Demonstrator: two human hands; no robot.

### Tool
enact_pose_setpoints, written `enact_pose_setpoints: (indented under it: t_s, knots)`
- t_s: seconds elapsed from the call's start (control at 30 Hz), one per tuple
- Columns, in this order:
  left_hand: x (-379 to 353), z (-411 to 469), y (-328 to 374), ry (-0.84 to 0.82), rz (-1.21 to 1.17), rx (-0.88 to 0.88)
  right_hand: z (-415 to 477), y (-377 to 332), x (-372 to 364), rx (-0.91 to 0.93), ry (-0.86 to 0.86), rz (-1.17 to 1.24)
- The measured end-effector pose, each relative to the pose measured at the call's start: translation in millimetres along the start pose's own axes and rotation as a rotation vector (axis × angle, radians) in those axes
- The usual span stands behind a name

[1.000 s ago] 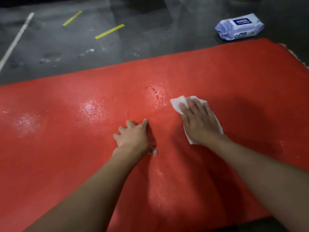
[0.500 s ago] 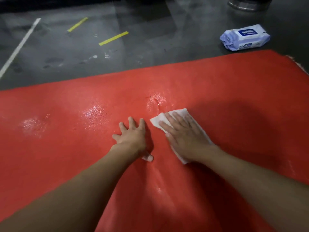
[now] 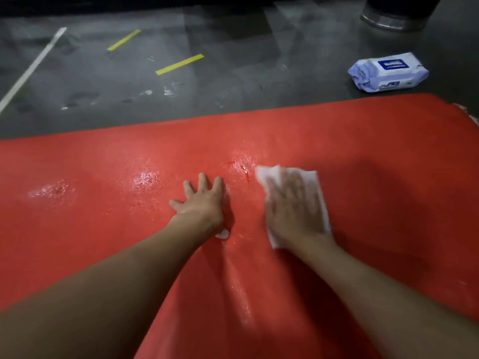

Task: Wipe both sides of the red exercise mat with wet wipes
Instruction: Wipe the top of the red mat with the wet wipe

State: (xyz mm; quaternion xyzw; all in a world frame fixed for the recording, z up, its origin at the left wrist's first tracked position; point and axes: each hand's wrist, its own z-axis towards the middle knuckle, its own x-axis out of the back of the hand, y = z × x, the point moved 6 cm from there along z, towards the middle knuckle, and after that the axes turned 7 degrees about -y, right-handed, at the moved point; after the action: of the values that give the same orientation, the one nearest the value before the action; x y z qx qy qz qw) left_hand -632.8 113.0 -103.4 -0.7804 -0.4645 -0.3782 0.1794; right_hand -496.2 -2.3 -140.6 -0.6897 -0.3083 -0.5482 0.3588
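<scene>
A red, finely textured foam exercise mat (image 3: pixel 363 151) is spread flat on a dark grey, glossy floor (image 3: pixel 233 73) and fills the lower part of the view. A white, crumpled wet wipe (image 3: pixel 269 173) is pressed onto the mat near its middle by the right hand (image 3: pixel 293 203), which is laid flat on it with the fingers straight; the hand is blurred. The wipe's edges are seen past the fingertips and at the outer side of the hand. Just beside it, the left hand (image 3: pixel 202 203) is rested palm down on the bare mat with the fingers spread, and nothing is held by it. Shiny wet patches (image 3: pixel 145 178) are seen on the mat to the left of the hands and just beyond the wipe.

A soft, pale blue and white plastic pack of wet wipes (image 3: pixel 387 72) is laid on the floor just beyond the mat's far right edge. Its contents cannot be seen. Two yellow tape strips (image 3: pixel 179 64) and a white line (image 3: pixel 31 71) are marked on the floor. A round metal base (image 3: pixel 391 20) is cut off at the top right.
</scene>
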Motion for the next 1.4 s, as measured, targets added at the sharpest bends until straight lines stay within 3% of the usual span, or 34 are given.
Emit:
enact_pose_setpoints:
  t_s: [0.07, 0.13, 0.17, 0.23, 0.27, 0.4, 0.43, 0.53, 0.57, 0.7, 0.73, 0.83, 0.87, 1.0, 1.03, 1.17, 1.33, 1.4]
  knots:
    - [1.6, 1.7, 0.9, -0.011, -0.006, -0.001, -11.6, -18.5, -5.4, 0.286, -0.038, -0.108]
    - [2.2, 1.4, 0.5, -0.013, 0.010, 0.002, 1.5, -1.9, 6.0, 0.413, -0.045, -0.216]
    - [1.6, 1.0, 0.6, -0.016, 0.023, 0.002, 13.7, 10.6, 12.4, 0.342, -0.019, -0.219]
    - [1.1, -0.4, 1.5, -0.019, 0.049, 0.003, 27.6, 28.5, 15.1, 0.023, 0.001, -0.107]
    - [2.3, -1.1, 2.1, -0.015, 0.065, 0.003, 27.6, 20.0, 10.8, -0.033, 0.017, -0.070]
    - [15.3, 1.0, 2.2, -0.008, 0.107, -0.014, 15.8, -6.6, 3.1, 0.334, -0.029, -0.192]
    - [18.5, 3.3, 0.8, -0.010, 0.094, -0.023, 25.1, 3.2, 9.7, 0.346, -0.029, -0.217]
    - [22.9, 15.2, 0.0, 0.004, 0.035, -0.056, 43.6, 25.2, 16.3, 0.029, -0.009, -0.145]
    - [24.9, 20.1, -0.7, 0.020, 0.012, -0.062, 43.1, 14.9, 11.0, 0.026, 0.002, -0.139]
    - [36.7, 34.1, -3.8, 0.087, -0.052, -0.069, 32.9, 1.4, 8.0, 0.386, -0.083, -0.240]
    - [38.3, 35.4, -5.1, 0.100, -0.057, -0.053, 43.0, 13.5, 15.0, 0.357, -0.067, -0.256]
    - [38.0, 35.7, -0.3, 0.148, 0.053, 0.014, 61.8, 29.7, 22.8, -0.006, -0.003, -0.156]
    - [38.3, 35.8, 3.1, 0.152, 0.092, 0.022, 60.5, 16.3, 16.5, -0.003, 0.010, -0.137]
    - [42.0, 44.5, 6.2, 0.028, 0.069, 0.011, 51.0, -5.0, 8.0, 0.386, -0.053, -0.215]
    - [41.9, 46.4, 4.9, -0.009, 0.024, 0.003, 60.8, 5.5, 13.5, 0.382, -0.047, -0.243]
    - [39.1, 50.7, 3.8, -0.053, -0.040, 0.001, 84.2, 13.3, 20.2, 0.005, 0.012, -0.110]
    - [37.9, 56.2, 3.2, -0.067, -0.026, 0.009, 79.0, 1.1, 18.8, 0.393, -0.089, -0.264]
    - [37.4, 57.0, 3.9, -0.078, -0.020, 0.015, 104.8, 25.8, 31.5, 0.189, -0.023, -0.198]
